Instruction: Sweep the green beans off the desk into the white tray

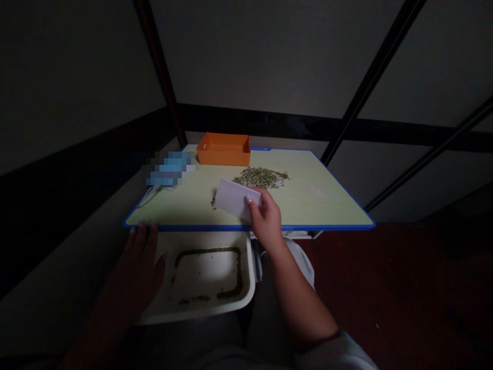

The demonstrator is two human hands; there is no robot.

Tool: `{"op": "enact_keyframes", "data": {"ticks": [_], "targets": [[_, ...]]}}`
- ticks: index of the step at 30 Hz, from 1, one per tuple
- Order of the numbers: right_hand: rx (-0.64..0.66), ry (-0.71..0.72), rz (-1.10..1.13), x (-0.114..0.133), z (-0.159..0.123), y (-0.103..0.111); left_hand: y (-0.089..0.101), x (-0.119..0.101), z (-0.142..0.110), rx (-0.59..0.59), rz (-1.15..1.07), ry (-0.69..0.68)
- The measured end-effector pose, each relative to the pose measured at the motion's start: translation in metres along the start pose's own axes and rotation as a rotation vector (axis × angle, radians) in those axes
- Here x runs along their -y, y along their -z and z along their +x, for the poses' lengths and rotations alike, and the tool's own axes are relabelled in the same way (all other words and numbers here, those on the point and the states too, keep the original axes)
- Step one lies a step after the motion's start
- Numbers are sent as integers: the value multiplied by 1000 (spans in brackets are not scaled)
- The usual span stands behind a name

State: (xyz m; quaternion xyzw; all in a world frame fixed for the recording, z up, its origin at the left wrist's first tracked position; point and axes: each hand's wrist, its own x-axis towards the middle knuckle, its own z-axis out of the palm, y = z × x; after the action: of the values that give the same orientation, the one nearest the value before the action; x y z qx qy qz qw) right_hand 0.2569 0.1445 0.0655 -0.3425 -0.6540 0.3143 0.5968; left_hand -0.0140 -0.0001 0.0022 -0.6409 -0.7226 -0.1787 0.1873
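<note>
Fingers (253, 206) of the right hand (267, 218) grasp one white card (233, 198), the left hand (137, 262) released by one tray (208, 272).

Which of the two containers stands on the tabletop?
The orange box, near the far edge of the tabletop; the other, the white tub, sits lower, by the near edge.

The blue object (169, 168) is pixelated beyond recognition.
</note>
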Motion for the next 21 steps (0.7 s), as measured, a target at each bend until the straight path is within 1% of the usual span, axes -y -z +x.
{"op": "enact_keyframes", "data": {"ticks": [10, 21], "targets": [[-21, -10, 9, 0, 0, 5, -2, 1, 0, 12, 2, 7], [-12, -21, -9, 8, -2, 8, 4, -3, 0, -15, 27, -26]]}}
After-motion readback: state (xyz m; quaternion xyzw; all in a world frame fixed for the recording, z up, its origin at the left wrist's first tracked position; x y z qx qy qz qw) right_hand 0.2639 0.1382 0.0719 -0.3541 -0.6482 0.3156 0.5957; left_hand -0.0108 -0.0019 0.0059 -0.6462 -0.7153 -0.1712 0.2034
